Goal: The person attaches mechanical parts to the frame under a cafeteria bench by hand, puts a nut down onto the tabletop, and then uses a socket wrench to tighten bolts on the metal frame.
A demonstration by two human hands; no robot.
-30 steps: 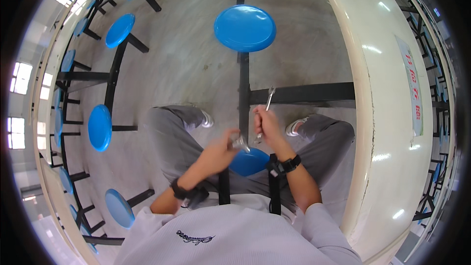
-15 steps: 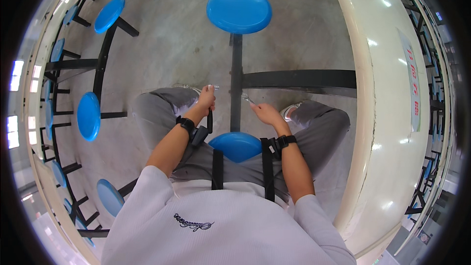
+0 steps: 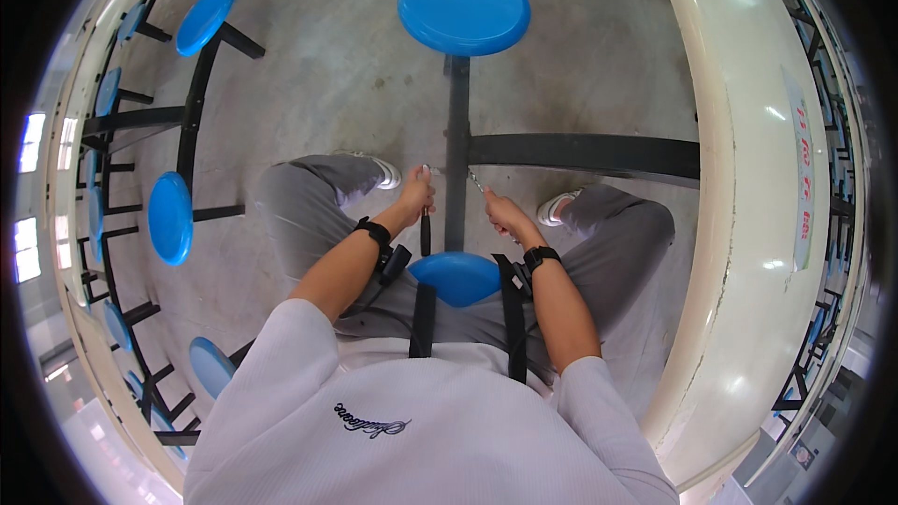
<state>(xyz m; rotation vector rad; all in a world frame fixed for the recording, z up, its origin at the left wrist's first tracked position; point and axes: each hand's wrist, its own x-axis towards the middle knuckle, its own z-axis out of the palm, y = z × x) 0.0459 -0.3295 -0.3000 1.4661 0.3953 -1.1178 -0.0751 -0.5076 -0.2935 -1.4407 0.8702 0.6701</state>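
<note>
I sit on a round blue stool (image 3: pixel 458 279) and reach down between my knees. My left hand (image 3: pixel 416 194) is closed on a dark-handled tool (image 3: pixel 426 229) that hangs just left of the black metal beam (image 3: pixel 456 131). My right hand (image 3: pixel 505 215) grips a thin silver wrench (image 3: pixel 476 181), whose tip points at the right side of the same beam. Both hands are low, near the floor, one on each side of the beam. What the tool tips touch is too small to tell.
A second blue stool (image 3: pixel 463 7) stands ahead on the same beam, and a black crossbar (image 3: pixel 599 157) runs right toward the long cream table edge (image 3: pixel 748 178). More blue stools (image 3: pixel 170 217) line the left side. The floor is grey concrete (image 3: pixel 327 75).
My hands have dropped from in front of my lap to the beam near the floor and moved apart, and my head has leaned further forward.
</note>
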